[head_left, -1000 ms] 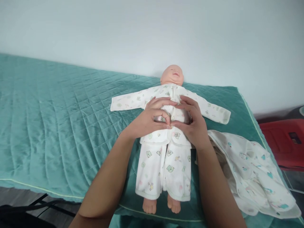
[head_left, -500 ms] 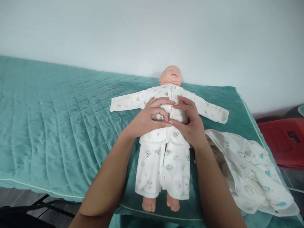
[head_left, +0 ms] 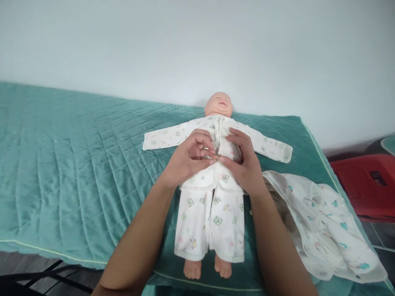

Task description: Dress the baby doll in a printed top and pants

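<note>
Baby doll [head_left: 218,105] lying on its back on a green quilted cover [head_left: 86,172], face up. Its long axis runs away from the viewer, head at the white wall [head_left: 185,45], feet at the near edge, leaning slightly right; its arms stretch out sideways. It wears a white printed jacket [head_left: 227,179] and matching trousers [head_left: 191,222]. The left hand [head_left: 189,159] has thumb and forefinger pinched on the jacket's front edge at the belly; the fastening there is too small to make out. The right hand [head_left: 242,162] puts its thumb tip at the same spot, other fingers arched over the chest; whether they grip cloth I cannot tell. The hands hide much of the jacket, and the sleeves cover the doll's hands. Right of the doll lies a crumpled white cloth [head_left: 327,224], partly behind the right forearm. A red object is cut off at the right edge.
</note>
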`<state>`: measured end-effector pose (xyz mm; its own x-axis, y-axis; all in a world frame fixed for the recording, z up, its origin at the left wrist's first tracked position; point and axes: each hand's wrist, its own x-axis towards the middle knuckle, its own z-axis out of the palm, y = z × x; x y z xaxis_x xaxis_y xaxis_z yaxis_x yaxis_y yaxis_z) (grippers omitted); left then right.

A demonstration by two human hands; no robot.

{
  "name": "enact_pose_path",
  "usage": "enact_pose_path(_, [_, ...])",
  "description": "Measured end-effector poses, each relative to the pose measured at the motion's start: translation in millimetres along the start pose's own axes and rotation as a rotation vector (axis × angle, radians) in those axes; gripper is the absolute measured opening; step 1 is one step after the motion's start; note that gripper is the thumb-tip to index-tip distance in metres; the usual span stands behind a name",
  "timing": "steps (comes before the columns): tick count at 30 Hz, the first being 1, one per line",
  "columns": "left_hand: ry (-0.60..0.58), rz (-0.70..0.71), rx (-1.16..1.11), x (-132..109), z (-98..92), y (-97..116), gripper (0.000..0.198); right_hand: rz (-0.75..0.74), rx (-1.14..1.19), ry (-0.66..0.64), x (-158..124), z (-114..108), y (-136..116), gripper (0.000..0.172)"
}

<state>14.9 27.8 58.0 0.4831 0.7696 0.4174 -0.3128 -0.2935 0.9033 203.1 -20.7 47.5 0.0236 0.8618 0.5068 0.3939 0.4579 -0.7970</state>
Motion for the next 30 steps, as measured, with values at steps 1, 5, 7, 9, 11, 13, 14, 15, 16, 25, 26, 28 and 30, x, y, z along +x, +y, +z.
enact_pose_path(1, [-0.006, -0.006, -0.034, 0.7, -0.8, -1.0, 0.028, 0.005, 0.007, -0.013, -0.1, -0.8, 0.7, 0.042])
enact_pose_path(5, [-0.034, -0.026, -0.119, 1.9, -3.6, -3.7, 0.026, 0.023, 0.039, -0.055, -0.3, -4.0, 2.9, 0.044])
enact_pose_path(7, [-0.036, -0.034, -0.138, 1.8, -4.6, -4.2, 0.027, 0.029, 0.051, -0.071, -0.2, -5.4, 3.5, 0.044])
enact_pose_path(9, [-0.032, -0.046, -0.150, 1.4, -5.6, -4.7, 0.029, 0.030, 0.060, -0.082, 0.1, -6.5, 3.6, 0.045])
enact_pose_path(11, [-0.030, -0.054, -0.162, 1.1, -6.5, -5.2, 0.030, 0.029, 0.065, -0.094, 0.3, -7.2, 3.5, 0.045])
enact_pose_path(13, [-0.040, -0.059, -0.173, 0.9, -7.4, -5.5, 0.032, 0.027, 0.064, -0.100, 0.3, -7.6, 3.1, 0.045])
enact_pose_path(14, [-0.047, -0.062, -0.177, 0.9, -7.8, -5.5, 0.032, 0.027, 0.061, -0.103, 0.2, -7.7, 3.0, 0.045])
enact_pose_path(15, [-0.055, -0.067, -0.179, 0.9, -8.1, -5.3, 0.033, 0.027, 0.058, -0.107, 0.1, -7.8, 3.0, 0.045])
enact_pose_path(16, [-0.060, -0.070, -0.180, 0.9, -8.4, -4.9, 0.033, 0.025, 0.054, -0.111, -0.1, -7.9, 3.1, 0.046])
enact_pose_path(25, [-0.124, -0.130, -0.132, -0.5, -14.2, -0.7, 0.033, 0.051, 0.040, -0.156, -1.5, -10.3, 3.0, 0.051])
enact_pose_path(26, [-0.141, -0.139, -0.136, -0.8, -14.8, -0.4, 0.033, 0.063, 0.039, -0.169, -1.4, -11.2, 2.4, 0.053])
enact_pose_path(28, [-0.172, -0.166, -0.158, -1.5, -14.9, 0.5, 0.034, 0.103, 0.050, -0.203, -1.1, -13.6, 1.5, 0.062])
enact_pose_path(30, [-0.195, -0.200, -0.198, -1.9, -13.1, 1.9, 0.035, 0.148, 0.076, -0.234, -0.6, -16.2, 1.1, 0.070])
